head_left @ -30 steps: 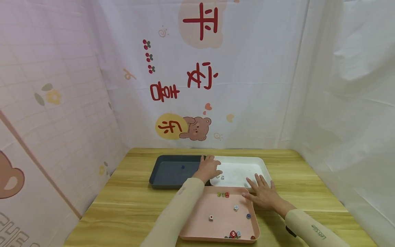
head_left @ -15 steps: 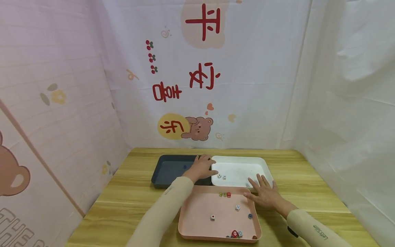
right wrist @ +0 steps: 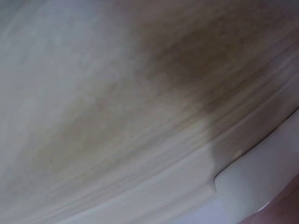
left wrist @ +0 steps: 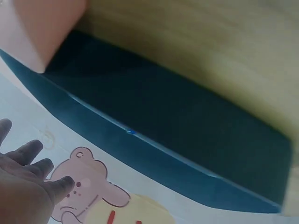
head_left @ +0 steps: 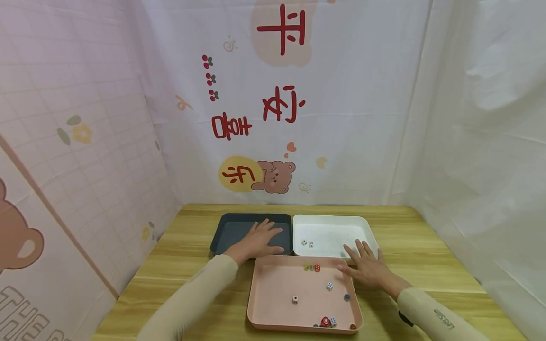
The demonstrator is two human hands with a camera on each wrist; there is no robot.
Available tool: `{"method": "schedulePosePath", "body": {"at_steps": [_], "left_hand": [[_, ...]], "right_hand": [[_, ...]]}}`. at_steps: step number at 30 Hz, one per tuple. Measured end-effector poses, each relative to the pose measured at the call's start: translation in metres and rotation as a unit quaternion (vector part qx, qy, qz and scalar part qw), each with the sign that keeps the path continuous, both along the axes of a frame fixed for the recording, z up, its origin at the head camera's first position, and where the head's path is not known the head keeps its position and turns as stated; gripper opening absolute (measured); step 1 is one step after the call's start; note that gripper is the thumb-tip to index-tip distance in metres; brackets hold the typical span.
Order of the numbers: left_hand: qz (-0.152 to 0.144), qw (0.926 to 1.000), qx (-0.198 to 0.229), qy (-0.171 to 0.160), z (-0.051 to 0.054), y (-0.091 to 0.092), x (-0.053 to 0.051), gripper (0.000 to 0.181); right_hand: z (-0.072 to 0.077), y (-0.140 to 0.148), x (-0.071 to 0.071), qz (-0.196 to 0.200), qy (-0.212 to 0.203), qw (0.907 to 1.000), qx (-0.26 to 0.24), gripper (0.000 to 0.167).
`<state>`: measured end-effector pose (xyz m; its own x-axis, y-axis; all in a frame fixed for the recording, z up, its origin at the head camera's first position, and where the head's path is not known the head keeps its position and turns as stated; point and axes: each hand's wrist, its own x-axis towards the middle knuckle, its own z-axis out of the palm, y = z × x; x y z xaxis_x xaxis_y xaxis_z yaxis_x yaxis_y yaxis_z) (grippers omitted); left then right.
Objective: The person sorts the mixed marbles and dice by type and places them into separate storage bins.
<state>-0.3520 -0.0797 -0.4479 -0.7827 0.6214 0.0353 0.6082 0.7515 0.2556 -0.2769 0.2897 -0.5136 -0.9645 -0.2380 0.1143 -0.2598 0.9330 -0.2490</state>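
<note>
My left hand (head_left: 256, 240) hovers over the dark tray (head_left: 223, 237), fingers spread and holding nothing. In the left wrist view a small blue piece (left wrist: 131, 132) shows at the dark tray; the hand hides it in the head view. My right hand (head_left: 367, 267) is spread at the corner where the white tray (head_left: 337, 229) meets the pink tray (head_left: 270, 303); whether it touches either is unclear. Two small white dice (head_left: 304, 242) lie in the white tray. The pink tray bears a white die (head_left: 295, 299), another white die (head_left: 330, 286) and a red die (head_left: 317, 268).
Small yellow-green pieces (head_left: 305, 268) lie beside the red die. A blue round piece (head_left: 347, 297) sits near the pink tray's right wall, and a red piece (head_left: 325, 321) near its front wall. Printed cloth (head_left: 341, 118) hangs behind the wooden table (head_left: 166, 265).
My left hand has moved left from the white tray's left edge to above the dark tray, covering the blue piece there. The right hand stays by the trays' corner.
</note>
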Motion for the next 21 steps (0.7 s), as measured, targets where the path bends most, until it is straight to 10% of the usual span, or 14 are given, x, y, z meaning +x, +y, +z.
{"method": "schedulePosePath", "body": {"at_steps": [21], "left_hand": [[-0.024, 0.999, -0.012, -0.037, -0.026, -0.077, 0.054, 0.082]], "right_hand": [[0.002, 0.0, 0.001, 0.007, 0.014, 0.9999, -0.001, 0.079]]}}
